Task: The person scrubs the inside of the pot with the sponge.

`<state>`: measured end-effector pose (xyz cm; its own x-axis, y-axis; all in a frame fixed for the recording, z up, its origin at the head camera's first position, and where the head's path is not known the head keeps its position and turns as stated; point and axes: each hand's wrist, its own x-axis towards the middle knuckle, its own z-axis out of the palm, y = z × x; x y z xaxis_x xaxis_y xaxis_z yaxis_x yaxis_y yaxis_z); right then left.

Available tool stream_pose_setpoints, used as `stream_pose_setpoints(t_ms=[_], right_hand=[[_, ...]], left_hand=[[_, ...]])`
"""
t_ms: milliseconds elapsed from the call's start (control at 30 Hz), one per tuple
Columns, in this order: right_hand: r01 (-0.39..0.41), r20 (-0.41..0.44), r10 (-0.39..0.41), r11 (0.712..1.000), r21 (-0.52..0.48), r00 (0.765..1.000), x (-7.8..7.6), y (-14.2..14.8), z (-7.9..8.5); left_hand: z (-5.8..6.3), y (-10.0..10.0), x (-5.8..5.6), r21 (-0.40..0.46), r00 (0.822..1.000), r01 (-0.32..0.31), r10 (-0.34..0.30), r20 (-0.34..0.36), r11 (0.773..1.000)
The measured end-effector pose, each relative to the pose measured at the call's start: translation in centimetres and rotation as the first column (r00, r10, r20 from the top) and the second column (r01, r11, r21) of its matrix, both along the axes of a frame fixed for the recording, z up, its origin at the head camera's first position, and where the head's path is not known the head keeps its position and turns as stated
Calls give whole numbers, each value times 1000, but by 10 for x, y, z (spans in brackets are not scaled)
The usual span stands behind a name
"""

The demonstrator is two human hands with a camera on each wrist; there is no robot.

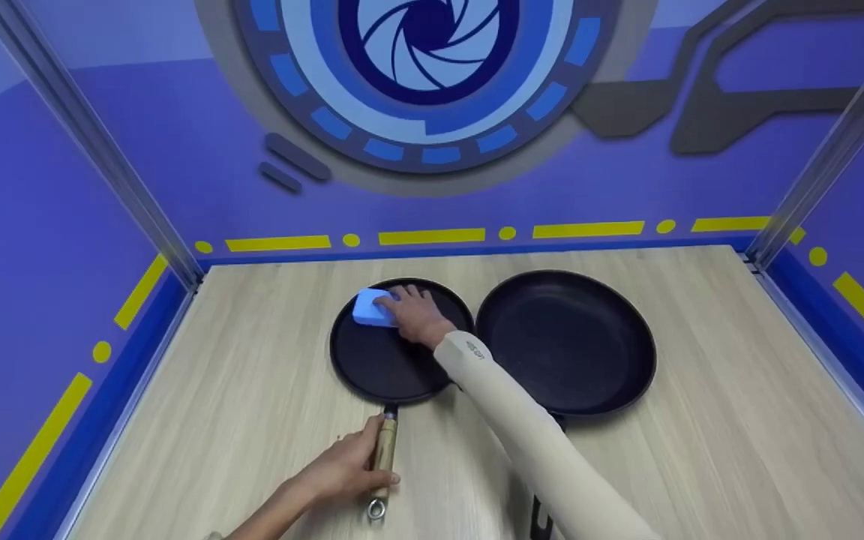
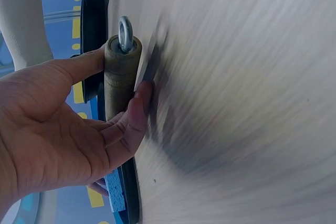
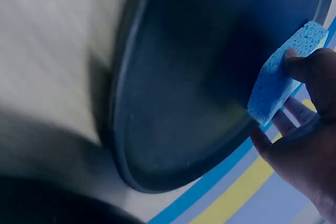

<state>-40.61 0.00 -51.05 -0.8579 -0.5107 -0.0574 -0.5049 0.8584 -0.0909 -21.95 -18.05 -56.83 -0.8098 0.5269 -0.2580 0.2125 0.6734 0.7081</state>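
Note:
A flat black frying pan [image 1: 387, 367] with a wooden handle [image 1: 385, 450] lies on the left half of the table. My left hand [image 1: 346, 461] grips that handle; in the left wrist view the thumb and fingers [image 2: 123, 132] are wrapped about the wood, near its metal hanging ring [image 2: 125, 34]. On the far side of the pan's cooking surface is a blue sponge [image 1: 373, 307], pinched by my right hand [image 1: 418, 316]. The right wrist view shows the thumb on one face of the sponge [image 3: 286, 72] and fingers along the other.
A larger, deeper black frying pan [image 1: 567, 345] stands close on the right, its dark handle [image 1: 541, 517] partly hidden under my right sleeve [image 1: 529, 427]. Wood-grain tabletop [image 1: 252, 360] surrounds both pans. Blue printed panels [image 1: 177, 150] wall the back and sides.

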Motion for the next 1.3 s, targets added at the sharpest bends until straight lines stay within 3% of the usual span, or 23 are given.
stream_pose_setpoints(t_ms=[33, 100, 333, 433, 633, 900, 1100, 1300], right_hand=[[-1, 20, 1, 1000, -4, 1000, 2, -2, -1], [-10, 54, 11, 1000, -13, 998, 8, -7, -3], [-94, 120, 101, 994, -61, 988, 26, -14, 2], [-153, 131, 163, 985, -84, 978, 34, -11, 8], [-213, 116, 217, 976, -44, 969, 51, -7, 17], [-202, 153, 206, 979, -43, 966, 68, 9, 18], [-181, 147, 190, 981, -70, 971, 64, 15, 11], [-132, 213, 169, 975, -179, 962, 45, 16, 8]], left_hand=[[-6, -2, -1, -4, 1000, 0, 0, 0, 1000], [-6, -1, -1, -12, 1000, 6, -6, -16, 1000], [64, 21, 18, -77, 999, -42, 42, -5, 996], [75, 26, 22, -115, 998, -63, 63, -8, 991], [77, 29, 22, -158, 993, -114, 116, 3, 981], [74, 30, 24, -153, 987, -147, 154, 36, 977], [73, 30, 26, -132, 988, -152, 156, 20, 980], [77, 31, 28, -128, 990, -135, 138, 8, 982]])
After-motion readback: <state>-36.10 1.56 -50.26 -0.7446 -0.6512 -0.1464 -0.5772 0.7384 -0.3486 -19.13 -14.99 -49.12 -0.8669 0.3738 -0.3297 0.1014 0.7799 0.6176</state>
